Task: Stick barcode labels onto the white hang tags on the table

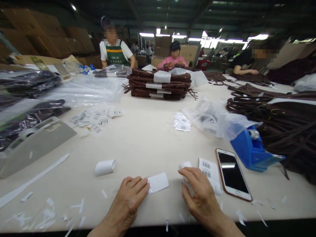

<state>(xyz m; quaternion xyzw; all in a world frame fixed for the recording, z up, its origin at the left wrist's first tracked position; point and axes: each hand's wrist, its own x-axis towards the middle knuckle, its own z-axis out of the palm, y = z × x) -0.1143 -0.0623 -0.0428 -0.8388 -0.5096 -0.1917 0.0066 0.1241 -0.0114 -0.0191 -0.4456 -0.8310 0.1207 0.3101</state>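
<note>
A white card tag with rounded corners lies on the table. My left hand holds its left end, fingers close together and pressed down on it. To the right, my right hand is curved over the table, with a gap between thumb and fingers. Just behind its fingertips sits a curled white label roll, partly hidden; whether they touch it I cannot tell. A strip of barcode labels extends beside that hand, partly covered by it. Left of my left hand rests another curled white piece.
A phone and a blue tape dispenser stand right; a grey dispenser stands left. Loose tags, silvery labels and stacked brown bags lie farther back. Paper scraps litter the front edge. Co-workers are across the table.
</note>
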